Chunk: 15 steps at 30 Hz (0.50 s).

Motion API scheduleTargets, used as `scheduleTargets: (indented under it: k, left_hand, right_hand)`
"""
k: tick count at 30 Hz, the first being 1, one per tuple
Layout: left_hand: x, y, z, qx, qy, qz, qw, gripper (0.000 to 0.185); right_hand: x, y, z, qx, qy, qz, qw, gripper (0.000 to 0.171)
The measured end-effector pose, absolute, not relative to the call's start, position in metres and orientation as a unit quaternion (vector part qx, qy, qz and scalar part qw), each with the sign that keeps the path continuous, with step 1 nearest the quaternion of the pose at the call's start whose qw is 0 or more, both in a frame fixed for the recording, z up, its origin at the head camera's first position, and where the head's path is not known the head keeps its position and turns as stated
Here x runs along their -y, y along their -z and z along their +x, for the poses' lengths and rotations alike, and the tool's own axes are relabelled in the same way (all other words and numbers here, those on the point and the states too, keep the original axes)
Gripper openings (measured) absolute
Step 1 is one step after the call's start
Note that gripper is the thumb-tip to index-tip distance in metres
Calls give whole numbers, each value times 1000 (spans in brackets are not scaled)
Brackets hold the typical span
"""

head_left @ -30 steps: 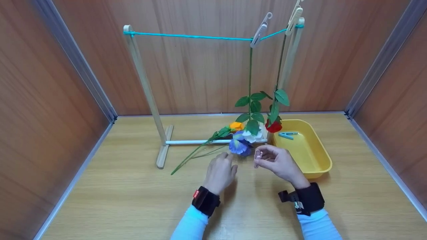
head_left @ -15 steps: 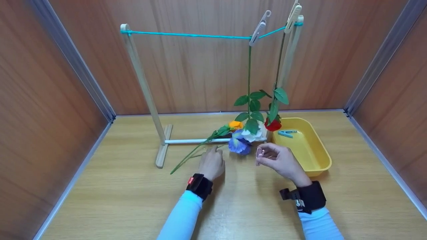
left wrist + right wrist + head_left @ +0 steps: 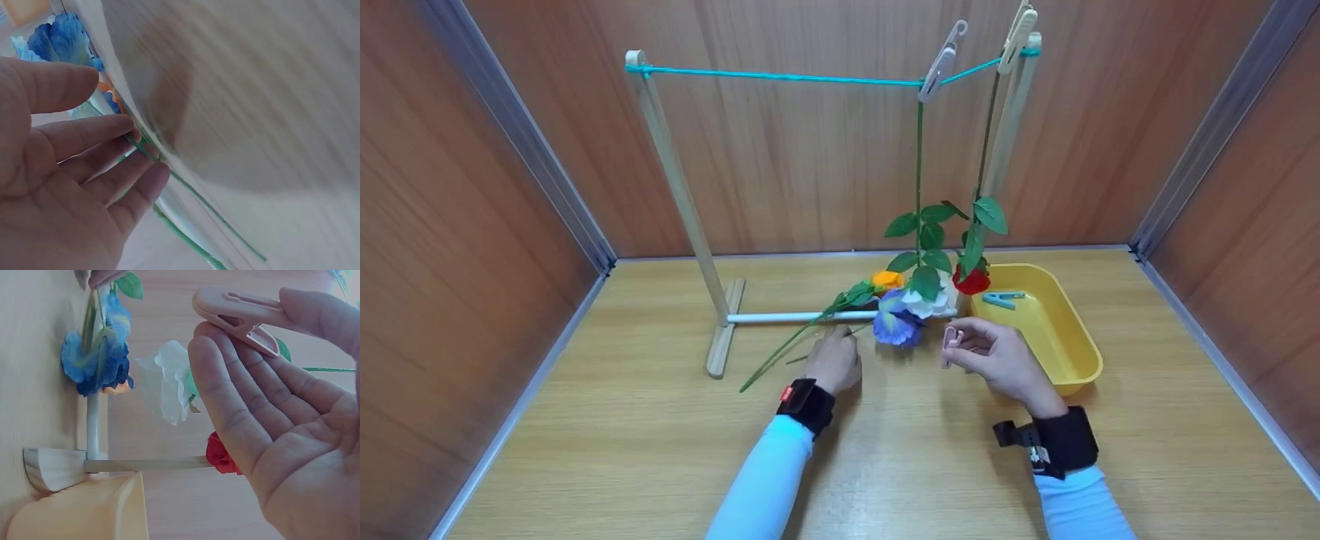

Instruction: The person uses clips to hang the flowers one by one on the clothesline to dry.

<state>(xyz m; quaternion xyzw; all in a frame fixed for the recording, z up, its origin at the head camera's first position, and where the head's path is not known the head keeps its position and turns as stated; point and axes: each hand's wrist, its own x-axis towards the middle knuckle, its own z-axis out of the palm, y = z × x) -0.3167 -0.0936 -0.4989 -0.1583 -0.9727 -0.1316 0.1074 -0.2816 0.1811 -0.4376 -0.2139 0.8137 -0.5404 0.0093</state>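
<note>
R hand point(image 3: 997, 360), centre-right of head frame: pinches pink clothespin point(image 3: 951, 337) betw. thumb and forefinger, other fingers point(image 3: 236, 399) loosely extended, palm up in R wrist view. Pin held upright just above desk point(image 3: 622, 450), just R of blue flower point(image 3: 894, 328).

L hand point(image 3: 834, 360), centre of head frame: fingers point(image 3: 112, 132) close together, slightly bent, tips touching thin green stem point(image 3: 825, 346) of the blue flower. Wrist view is blurred; cannot tell whether stem is actually pinched or only touched. Stem lies flat on desk, bloom end to the R.

Orange flower point(image 3: 887, 280) also lying on desk, long stem running down-left towards frame centre-left, crossing white base bar point(image 3: 780, 318) of wooden rack point(image 3: 675, 187).

Rack: two uprights, teal cord point(image 3: 780, 76) strung across top of frame. Two pale pins on cord at upper right: pin 1 point(image 3: 939, 61) holds stem of white flower point(image 3: 928, 301) hanging head-down; pin 2 point(image 3: 1018, 30) near R upright holds stem of red flower point(image 3: 973, 281), also head-down. Both blooms hang near desk level, beside the blue one.

Yellow tray point(image 3: 1072, 360) at R of hands, on desk; blue-green pin point(image 3: 1003, 300) lying in its far end. R hand just beside tray's near-left rim.

Black wrist straps and light sleeves on both arms.
</note>
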Motion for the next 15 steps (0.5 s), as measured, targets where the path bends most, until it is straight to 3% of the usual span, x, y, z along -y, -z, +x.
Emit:
scheduleTargets:
  k: [10,15]
  left_hand:
    - [106,492,-296,964,174,-161,119,13]
    - [113,490,-287,961,168,-153,160,16]
  right_hand:
    - [-182,435,-280,-817,541,-198,12,31]
    - [-182,435,-280,-817,541,-198,10,33]
